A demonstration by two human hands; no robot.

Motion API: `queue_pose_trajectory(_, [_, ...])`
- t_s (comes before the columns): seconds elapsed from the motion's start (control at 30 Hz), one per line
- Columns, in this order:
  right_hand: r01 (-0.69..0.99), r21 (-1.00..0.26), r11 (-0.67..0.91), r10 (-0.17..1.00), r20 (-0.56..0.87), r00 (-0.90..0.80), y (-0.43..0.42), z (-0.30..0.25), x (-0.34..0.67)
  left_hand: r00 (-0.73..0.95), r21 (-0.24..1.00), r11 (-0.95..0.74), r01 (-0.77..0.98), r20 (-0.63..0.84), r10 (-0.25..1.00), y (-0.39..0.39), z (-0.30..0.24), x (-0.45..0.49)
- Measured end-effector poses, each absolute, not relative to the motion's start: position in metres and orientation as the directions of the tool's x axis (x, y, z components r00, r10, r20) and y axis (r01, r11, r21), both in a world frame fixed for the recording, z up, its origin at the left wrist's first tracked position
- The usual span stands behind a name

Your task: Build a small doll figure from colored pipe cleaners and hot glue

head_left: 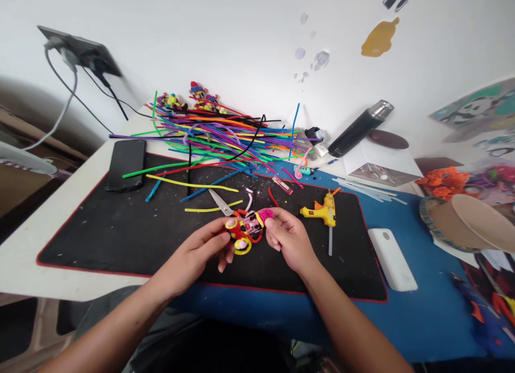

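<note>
Between my two hands is a small pipe-cleaner doll in red, yellow, pink and black, held lengthwise over the black mat. My left hand pinches its red and yellow end, with the thumb on top. At the other end, my right hand grips the magenta part between thumb and fingers. Just behind the doll lie scissors, blades pointing away to the left; the doll and hands partly cover their handles. Yellow pipe cleaner pieces rest beside the blades.
A large heap of coloured pipe cleaners spreads along the back, with finished dolls behind it. A phone lies left on the mat. Rightward are a yellow glue gun, a white power bank and a black flask.
</note>
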State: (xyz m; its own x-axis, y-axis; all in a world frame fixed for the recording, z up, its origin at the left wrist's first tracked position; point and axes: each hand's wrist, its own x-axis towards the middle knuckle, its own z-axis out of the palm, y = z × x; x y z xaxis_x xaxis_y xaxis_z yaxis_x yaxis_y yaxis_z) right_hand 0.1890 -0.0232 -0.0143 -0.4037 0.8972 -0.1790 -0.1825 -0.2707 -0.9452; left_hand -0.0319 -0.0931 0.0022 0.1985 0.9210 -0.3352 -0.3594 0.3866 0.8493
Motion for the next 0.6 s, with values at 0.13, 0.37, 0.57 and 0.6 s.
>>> queue_pose_trajectory(0.13, [-0.207, -0.939, -0.274, 0.898, -0.173, -0.404, -0.022, -0.015, 0.188, 0.289, 0.853, 0.395, -0.341, -0.305, 0.907, -0.092, 0.006, -0.031])
queue_pose_trajectory(0.37, [-0.205, -0.931, -0.301, 0.897, -0.203, -0.394, -0.021, -0.016, 0.183, 0.380, 0.778, 0.484, -0.400, -0.340, 0.860, -0.094, 0.008, -0.024])
queue_pose_trajectory(0.57, [-0.200, -0.943, -0.267, 0.927, -0.195, -0.320, -0.025, -0.019, 0.181, 0.330, 0.699, 0.497, -0.515, -0.373, 0.867, -0.091, 0.008, -0.019])
queue_pose_trajectory(0.6, [-0.189, -0.948, -0.257, 0.932, -0.192, -0.306, -0.026, -0.019, 0.181, 0.302, 0.689, 0.483, -0.540, -0.377, 0.876, -0.090, 0.008, -0.018])
